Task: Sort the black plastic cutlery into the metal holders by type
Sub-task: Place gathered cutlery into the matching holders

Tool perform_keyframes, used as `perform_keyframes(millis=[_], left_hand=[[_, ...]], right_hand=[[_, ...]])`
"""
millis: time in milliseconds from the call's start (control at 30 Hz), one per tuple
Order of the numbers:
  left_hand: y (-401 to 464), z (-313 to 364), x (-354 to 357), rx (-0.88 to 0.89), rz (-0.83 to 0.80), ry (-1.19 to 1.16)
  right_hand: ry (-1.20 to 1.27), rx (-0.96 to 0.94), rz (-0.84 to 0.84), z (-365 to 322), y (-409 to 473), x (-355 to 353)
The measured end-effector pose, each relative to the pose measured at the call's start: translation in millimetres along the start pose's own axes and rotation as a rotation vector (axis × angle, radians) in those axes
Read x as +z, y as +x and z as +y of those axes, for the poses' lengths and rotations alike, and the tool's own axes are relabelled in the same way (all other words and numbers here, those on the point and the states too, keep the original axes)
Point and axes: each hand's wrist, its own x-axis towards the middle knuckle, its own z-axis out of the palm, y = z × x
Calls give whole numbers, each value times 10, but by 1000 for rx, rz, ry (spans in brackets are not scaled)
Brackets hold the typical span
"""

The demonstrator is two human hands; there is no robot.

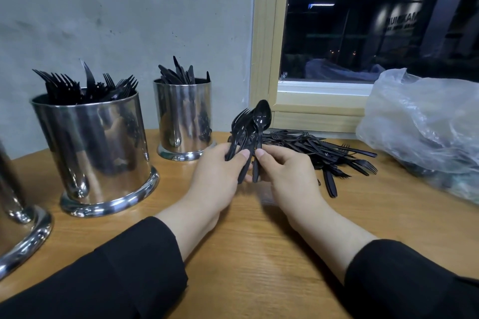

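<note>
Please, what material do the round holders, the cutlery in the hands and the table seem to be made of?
Holders: polished metal, probably steel; they mirror the room.
Held cutlery: glossy black plastic, thin, with light glints.
Table: wood or wood-look laminate; grain lines show, with a slight sheen.

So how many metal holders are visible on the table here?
3: a cropped holder at the left edge, the fork holder beside it, and the knife holder by the wall. More may sit off-frame.

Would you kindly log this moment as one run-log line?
left hand: holds black plastic forks | right hand: pinches black plastic spoon | black cutlery pile: unsorted
</note>
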Motion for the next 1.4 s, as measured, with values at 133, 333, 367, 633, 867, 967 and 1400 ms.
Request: perform_keyframes(millis=[133,333,367,633,867,967,1400], left_hand=[[-4,-21,-6,-3,-2,-30],[-36,37,-5,-97,-43,-101],[-38,38,-8,-106,-57,-85],[-19,21,-12,-151,-138,-75],[-41,48,-46,-196,-284,-7],[-51,76,-68,-217,-359,37],[-69,67,-15,-58,-318,108]], right_hand=[[-23,-3,16,-39,-32,-9],[-82,-19,-79,-61,-90,-1],[-97,-33,-87,-68,-96,-8],[42,2,108,-54,51,-99],[90,-38,92,-61,85,-216],[102,-35,111,-75,94,-238],[52,-16,174,-41,143,-264]])
